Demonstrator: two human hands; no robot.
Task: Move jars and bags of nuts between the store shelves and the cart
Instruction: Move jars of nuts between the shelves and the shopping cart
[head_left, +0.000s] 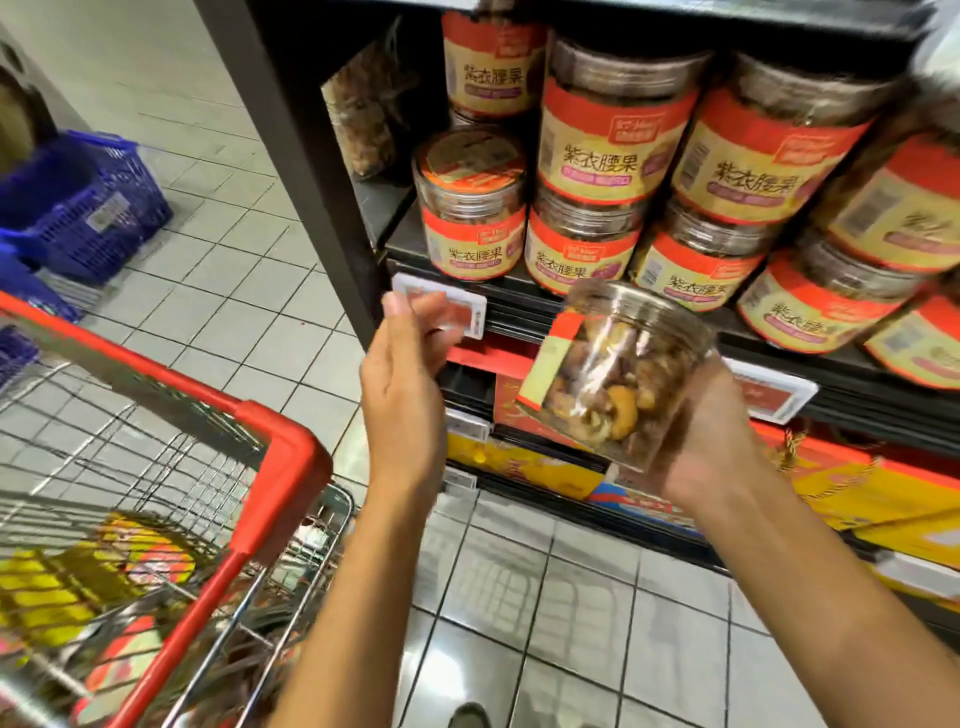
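Observation:
My right hand (711, 431) holds a clear plastic jar of nuts (618, 369) from below, tilted with its base toward me, in front of the shelf edge. My left hand (410, 374) is raised just left of the jar, fingers loosely curved, holding nothing. On the black shelf (519, 291) behind stand several stacked jars with red and yellow labels (613, 150). The red-rimmed wire cart (280, 467) stands at lower left with yellow and red packs (67, 582) inside.
A bag of nuts (369, 109) leans at the shelf's left end. Price tags (441, 306) line the shelf rail. Red and yellow boxes (883, 499) fill the shelf below. Blue baskets (83, 208) are stacked on the tiled floor at far left.

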